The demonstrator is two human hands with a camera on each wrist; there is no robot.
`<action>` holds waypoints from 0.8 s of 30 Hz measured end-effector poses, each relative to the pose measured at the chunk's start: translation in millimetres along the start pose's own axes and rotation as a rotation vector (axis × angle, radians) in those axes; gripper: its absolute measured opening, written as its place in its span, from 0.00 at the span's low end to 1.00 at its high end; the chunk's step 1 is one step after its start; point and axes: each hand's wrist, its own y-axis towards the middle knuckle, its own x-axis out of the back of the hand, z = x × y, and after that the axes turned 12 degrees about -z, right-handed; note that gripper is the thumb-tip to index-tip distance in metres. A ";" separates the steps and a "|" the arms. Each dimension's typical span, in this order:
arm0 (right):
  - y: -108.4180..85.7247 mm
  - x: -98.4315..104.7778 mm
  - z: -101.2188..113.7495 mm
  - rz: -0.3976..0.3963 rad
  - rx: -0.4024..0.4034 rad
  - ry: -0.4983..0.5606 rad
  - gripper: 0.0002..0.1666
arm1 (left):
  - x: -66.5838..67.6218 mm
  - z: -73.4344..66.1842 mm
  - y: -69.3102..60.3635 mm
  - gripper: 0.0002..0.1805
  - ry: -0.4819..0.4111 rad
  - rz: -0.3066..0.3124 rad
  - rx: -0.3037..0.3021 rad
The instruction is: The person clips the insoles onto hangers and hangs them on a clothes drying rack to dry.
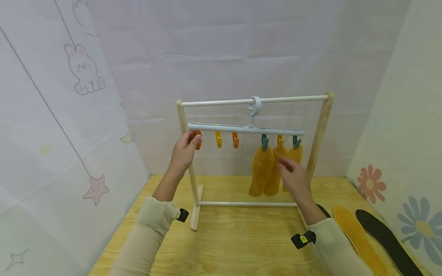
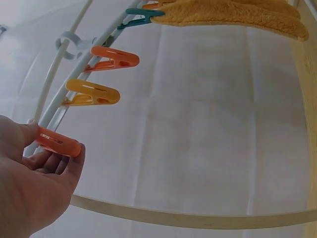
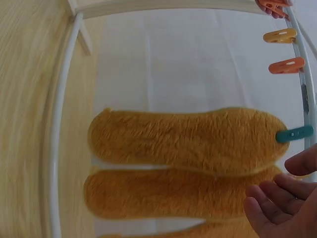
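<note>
Insoles [image 3: 183,141] in mustard hang three in a row beneath the right half of a pale hanger [image 1: 221,128], itself hooked on a wooden rack's white top bar [image 1: 217,102]. Their plush pile is short and dense, ruffled into darker streaks; the ends are rounded, and the one fully shown in the right wrist view broadens toward its clipped end. Teal and yellow clips [image 1: 264,143] grip their tops. The left hand [image 1: 183,152] pinches an orange clip [image 1: 198,140] at the hanger's far left. The right hand [image 1: 296,179], fingers loosely bent and thumb apart, is beside the insoles; whether it touches them I cannot tell. Another mustard insole [image 1: 359,239] lies on the bench [image 1: 241,245] beside a black one [image 1: 386,241].
</note>
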 end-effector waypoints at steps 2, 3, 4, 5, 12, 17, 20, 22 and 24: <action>-1.7 9.0 -9.4 0.018 0.026 -0.042 0.24 | 0.5 -0.8 -1.8 0.19 -0.013 0.016 0.008; -2.7 14.1 -14.1 0.033 0.040 -0.071 0.24 | 0.7 -1.0 -2.8 0.20 -0.017 0.022 0.010; -3.8 19.6 -18.8 0.053 0.046 -0.098 0.25 | 0.7 -1.0 -3.7 0.20 -0.022 0.027 0.011; -5.1 25.2 -22.9 0.073 0.053 -0.128 0.26 | 0.7 -1.1 -4.4 0.20 -0.027 0.031 0.011; -12.7 66.7 -50.2 0.177 0.057 -0.305 0.30 | 0.6 -0.1 -7.7 0.20 -0.025 0.057 0.002; -13.1 88.4 -63.9 0.208 0.031 -0.363 0.32 | 3.2 -0.7 -10.0 0.19 -0.016 0.059 0.007; -13.1 98.3 -69.9 0.238 0.019 -0.396 0.34 | 3.9 -1.7 -11.8 0.19 -0.016 0.059 0.015; -13.0 104.1 -73.0 0.255 0.019 -0.417 0.36 | 3.9 -1.9 -12.8 0.19 -0.018 0.058 0.018; -13.4 109.3 -75.6 0.267 0.016 -0.431 0.38 | 3.7 -2.0 -13.7 0.19 -0.017 0.055 0.019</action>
